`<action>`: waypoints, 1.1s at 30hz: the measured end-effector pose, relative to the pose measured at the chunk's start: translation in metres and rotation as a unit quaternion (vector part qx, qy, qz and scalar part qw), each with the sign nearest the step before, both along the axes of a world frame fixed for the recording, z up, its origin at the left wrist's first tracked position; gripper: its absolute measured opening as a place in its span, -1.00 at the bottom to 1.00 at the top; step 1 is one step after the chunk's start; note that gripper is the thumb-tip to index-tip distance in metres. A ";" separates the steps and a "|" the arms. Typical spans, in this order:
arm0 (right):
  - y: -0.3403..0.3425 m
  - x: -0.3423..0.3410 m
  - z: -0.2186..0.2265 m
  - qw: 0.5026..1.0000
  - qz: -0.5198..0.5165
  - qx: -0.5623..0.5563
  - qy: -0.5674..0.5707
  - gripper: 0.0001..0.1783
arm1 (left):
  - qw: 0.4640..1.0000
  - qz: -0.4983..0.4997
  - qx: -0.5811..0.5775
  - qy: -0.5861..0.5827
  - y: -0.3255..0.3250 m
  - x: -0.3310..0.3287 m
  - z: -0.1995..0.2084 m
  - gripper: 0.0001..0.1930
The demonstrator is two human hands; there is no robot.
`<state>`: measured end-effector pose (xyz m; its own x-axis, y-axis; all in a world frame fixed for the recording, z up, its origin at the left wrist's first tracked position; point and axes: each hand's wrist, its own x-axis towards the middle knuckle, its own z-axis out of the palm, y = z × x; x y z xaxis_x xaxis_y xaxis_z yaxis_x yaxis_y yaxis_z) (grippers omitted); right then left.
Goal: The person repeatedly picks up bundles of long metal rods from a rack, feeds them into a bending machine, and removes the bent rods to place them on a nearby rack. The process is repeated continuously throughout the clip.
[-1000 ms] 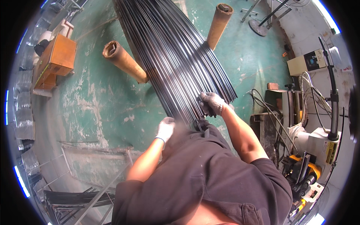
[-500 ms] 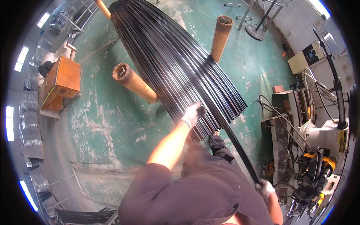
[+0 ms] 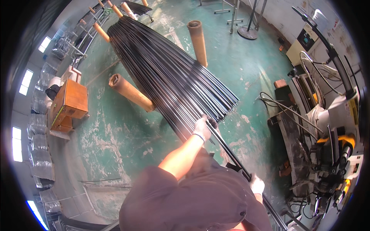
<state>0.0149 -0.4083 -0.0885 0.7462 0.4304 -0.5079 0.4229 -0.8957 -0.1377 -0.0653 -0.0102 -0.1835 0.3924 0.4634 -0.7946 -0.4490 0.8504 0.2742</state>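
One brown tubular post (image 3: 133, 94) stands left of a fanned pile of dark strips (image 3: 154, 61) and another post (image 3: 198, 44) right of it, with a white-and-yellow machine (image 3: 342, 143) at the far right. A straight, slim, glossy black bundle (image 3: 232, 153) slants from the pile's near end past the person's right side, gripped by the gloved left hand (image 3: 202, 129) near the pile and the gloved right hand (image 3: 257, 184) farther down.

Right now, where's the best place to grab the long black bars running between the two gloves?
Probably the middle stretch of the long black bars, between the gloved left hand and gloved right hand, from the picture's right: they're thin, slanting out past the pile of bars, with the dark shirt on their left.
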 end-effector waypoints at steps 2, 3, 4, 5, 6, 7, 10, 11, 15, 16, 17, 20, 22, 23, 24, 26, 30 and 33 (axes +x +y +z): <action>-0.021 0.012 0.004 0.998 -0.033 -0.025 -0.043 -0.76 | 0.999 -0.033 -0.029 -0.032 -0.043 0.009 -0.007 -0.75; -0.055 0.021 -0.001 0.997 -0.018 -0.026 -0.073 -0.76 | 0.994 -0.064 -0.055 -0.063 -0.059 0.021 -0.015 -0.76; -0.093 0.028 0.000 0.994 -0.012 -0.008 -0.104 -0.75 | 0.991 -0.073 -0.080 -0.081 -0.083 0.030 -0.013 -0.77; -0.132 0.035 0.007 0.991 -0.005 0.029 -0.133 -0.76 | 0.987 -0.108 -0.075 -0.097 -0.106 0.039 0.007 -0.83; -0.170 0.047 0.012 0.983 0.007 0.058 -0.172 -0.77 | 0.978 -0.163 0.098 -0.092 -0.103 0.025 -0.048 -0.85; -0.213 0.059 0.017 0.968 0.033 0.108 -0.225 -0.78 | 0.964 -0.188 0.172 -0.079 -0.110 0.023 -0.054 -0.85; -0.357 0.065 0.026 0.959 -0.007 0.094 -0.268 -0.73 | 0.994 -0.093 0.025 -0.045 -0.126 0.044 0.016 -0.85; -0.390 0.064 0.027 0.957 -0.034 0.071 -0.281 -0.74 | 0.993 -0.100 0.036 -0.048 -0.145 0.042 0.025 -0.83; -0.474 0.068 -0.008 0.947 -0.118 0.056 -0.295 -0.75 | 0.962 -0.210 0.175 0.000 -0.234 0.061 0.056 -0.80; -0.493 0.070 -0.025 0.942 -0.120 0.057 -0.307 -0.76 | 0.936 -0.260 0.237 0.001 -0.246 0.065 0.062 -0.79; -0.512 0.067 -0.041 0.945 -0.147 0.044 -0.289 -0.75 | 0.935 -0.267 0.233 -0.030 -0.245 0.070 0.071 -0.81; -0.531 0.067 -0.061 0.928 -0.208 0.038 -0.309 -0.75 | 0.953 -0.223 0.161 -0.128 -0.223 0.090 0.118 -0.87; -0.532 0.074 -0.056 0.904 -0.256 0.017 -0.343 -0.83 | 0.955 -0.178 0.154 -0.182 -0.200 0.113 0.177 -0.92; -0.533 0.073 -0.055 0.874 -0.323 0.034 -0.361 -0.83 | 0.952 -0.151 0.142 -0.225 -0.187 0.126 0.201 -0.93; -0.534 0.075 -0.053 0.839 -0.386 0.051 -0.379 -0.81 | 0.933 -0.178 0.178 -0.256 -0.169 0.138 0.218 -0.89; -0.519 0.094 -0.048 0.700 -0.582 0.211 -0.356 -0.69 | 0.888 -0.221 0.235 -0.327 -0.164 0.164 0.250 -0.81; -0.470 0.130 -0.061 0.308 -0.680 0.612 -0.261 -0.51 | 0.844 -0.258 0.254 -0.397 -0.192 0.234 0.278 -0.81; -0.369 0.173 -0.002 0.103 -0.496 0.861 0.053 -0.44 | 0.842 -0.282 0.243 -0.391 -0.205 0.285 0.256 -0.81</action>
<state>0.1877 -0.7777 -0.0908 0.8865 -0.3099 -0.3436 0.1557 0.8991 -0.4092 0.2193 -0.2157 0.0723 0.9738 0.2241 0.0391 -0.2167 0.8611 0.4600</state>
